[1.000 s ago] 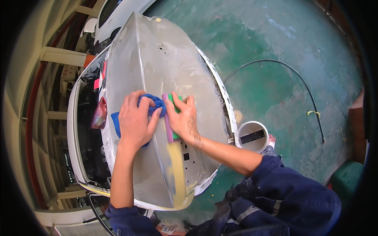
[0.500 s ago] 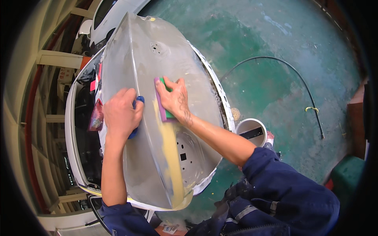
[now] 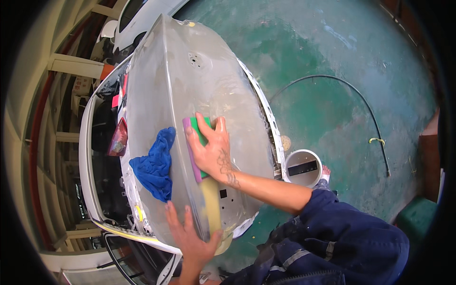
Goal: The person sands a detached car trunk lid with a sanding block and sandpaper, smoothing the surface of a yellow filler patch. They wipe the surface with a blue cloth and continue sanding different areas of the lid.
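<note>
My right hand (image 3: 214,154) grips a green and purple sanding block (image 3: 194,164), pressed flat against the grey car trunk lid (image 3: 204,85) just right of its long ridge. A strip of yellow filler (image 3: 212,204) runs down the panel from beneath the block. Lower down, my left hand (image 3: 191,237) is open with fingers spread, its fingertips by the panel's near part and nothing held in it. A crumpled blue cloth (image 3: 154,166) lies on the panel left of the ridge, just beyond those fingertips.
A white bucket (image 3: 293,178) with a dark bar across it stands on the green floor (image 3: 304,109), right of the panel, beside my foot. A black hose (image 3: 354,86) curves over the floor. At left are a red tail light (image 3: 118,137) and the car's rear window (image 3: 98,156).
My left hand has let go of the blue cloth and moved down toward me, its fingers spreading. My right hand has slid the sanding block nearer along the filler strip.
</note>
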Available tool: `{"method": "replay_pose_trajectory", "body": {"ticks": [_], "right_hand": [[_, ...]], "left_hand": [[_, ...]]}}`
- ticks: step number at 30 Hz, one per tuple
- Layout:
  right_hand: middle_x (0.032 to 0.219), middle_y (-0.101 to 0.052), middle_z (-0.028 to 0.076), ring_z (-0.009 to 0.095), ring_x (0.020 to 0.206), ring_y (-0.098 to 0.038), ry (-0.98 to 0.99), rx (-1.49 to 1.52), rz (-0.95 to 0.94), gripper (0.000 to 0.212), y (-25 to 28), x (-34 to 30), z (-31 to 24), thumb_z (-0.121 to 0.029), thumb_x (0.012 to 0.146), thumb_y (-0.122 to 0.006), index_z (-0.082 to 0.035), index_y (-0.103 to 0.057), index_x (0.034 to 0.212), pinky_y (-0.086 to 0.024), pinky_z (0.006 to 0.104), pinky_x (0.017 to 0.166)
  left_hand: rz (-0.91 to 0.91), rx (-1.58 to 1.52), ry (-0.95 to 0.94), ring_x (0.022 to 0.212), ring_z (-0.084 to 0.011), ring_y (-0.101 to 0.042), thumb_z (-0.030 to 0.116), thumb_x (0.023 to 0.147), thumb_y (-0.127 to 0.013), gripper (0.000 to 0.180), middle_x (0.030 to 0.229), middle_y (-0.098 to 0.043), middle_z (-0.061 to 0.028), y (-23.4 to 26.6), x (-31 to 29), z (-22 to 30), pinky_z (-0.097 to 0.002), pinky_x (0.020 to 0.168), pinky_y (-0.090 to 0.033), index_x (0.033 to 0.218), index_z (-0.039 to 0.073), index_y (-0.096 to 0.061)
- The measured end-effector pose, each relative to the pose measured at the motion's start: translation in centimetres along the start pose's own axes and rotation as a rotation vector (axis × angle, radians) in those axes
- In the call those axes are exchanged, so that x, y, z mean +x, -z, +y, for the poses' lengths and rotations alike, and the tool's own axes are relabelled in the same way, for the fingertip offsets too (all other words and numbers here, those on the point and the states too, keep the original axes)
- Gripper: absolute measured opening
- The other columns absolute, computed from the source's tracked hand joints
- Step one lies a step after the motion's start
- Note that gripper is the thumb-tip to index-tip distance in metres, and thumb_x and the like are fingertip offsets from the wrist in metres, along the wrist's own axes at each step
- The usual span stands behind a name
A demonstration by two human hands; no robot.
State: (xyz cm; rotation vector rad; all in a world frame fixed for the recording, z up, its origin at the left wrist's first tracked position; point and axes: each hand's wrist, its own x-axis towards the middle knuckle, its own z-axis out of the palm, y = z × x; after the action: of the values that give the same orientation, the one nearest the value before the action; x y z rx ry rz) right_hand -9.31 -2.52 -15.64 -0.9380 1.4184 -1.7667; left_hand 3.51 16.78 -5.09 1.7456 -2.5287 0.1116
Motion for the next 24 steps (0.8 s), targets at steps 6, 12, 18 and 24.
{"method": "replay_pose_trajectory", "body": {"ticks": [6, 12, 18, 24], "right_hand": [[0.106, -0.054, 0.023, 0.040, 0.096, -0.058, -0.104, -0.021, -0.016, 0.053, 0.3, 12.0, 0.5, -0.038, 0.098, -0.067, -0.003, -0.068, 0.137, -0.047, 0.0484, 0.084], [0.104, -0.053, 0.024, 0.041, 0.093, -0.059, 0.009, 0.093, 0.032, 0.057, -0.6, 4.2, -0.4, -0.043, 0.097, -0.067, 0.000, -0.069, 0.135, -0.049, 0.0507, 0.085], [0.110, -0.056, 0.028, 0.046, 0.100, -0.060, -0.142, 0.094, 0.032, 0.061, -1.2, 11.4, 0.3, -0.045, 0.097, -0.067, 0.003, -0.068, 0.135, -0.050, 0.0512, 0.089], [0.093, -0.058, 0.033, 0.043, 0.092, -0.055, -0.123, 0.096, 0.140, 0.053, -2.5, 9.7, -1.3, -0.049, 0.095, -0.069, 0.002, -0.074, 0.112, -0.051, 0.0473, 0.088]], "left_hand": [[0.109, 0.288, 0.042, 0.145, -0.0593, -0.039, 0.050, 0.086, -0.083, 0.096, 0.163, -0.033, -0.0328, -7.5, -9.7, 0.4, -0.0716, 0.113, -0.039, 0.161, 0.011, -0.036], [0.198, 0.288, -0.145, 0.144, -0.0585, -0.042, 0.060, 0.083, -0.085, 0.106, 0.163, -0.034, -0.0334, -7.2, -9.2, -2.8, -0.0701, 0.111, -0.042, 0.163, 0.015, -0.032], [0.154, 0.252, -0.228, 0.142, -0.0585, -0.045, 0.076, 0.073, -0.082, 0.117, 0.161, -0.035, -0.0345, -6.4, -8.4, -3.5, -0.0711, 0.110, -0.044, 0.164, 0.022, -0.032], [0.174, 0.274, -0.247, 0.140, -0.0598, -0.046, 0.077, 0.071, -0.083, 0.118, 0.160, -0.036, -0.0360, -6.5, -9.0, -4.2, -0.0740, 0.107, -0.045, 0.163, 0.021, -0.035]]}}
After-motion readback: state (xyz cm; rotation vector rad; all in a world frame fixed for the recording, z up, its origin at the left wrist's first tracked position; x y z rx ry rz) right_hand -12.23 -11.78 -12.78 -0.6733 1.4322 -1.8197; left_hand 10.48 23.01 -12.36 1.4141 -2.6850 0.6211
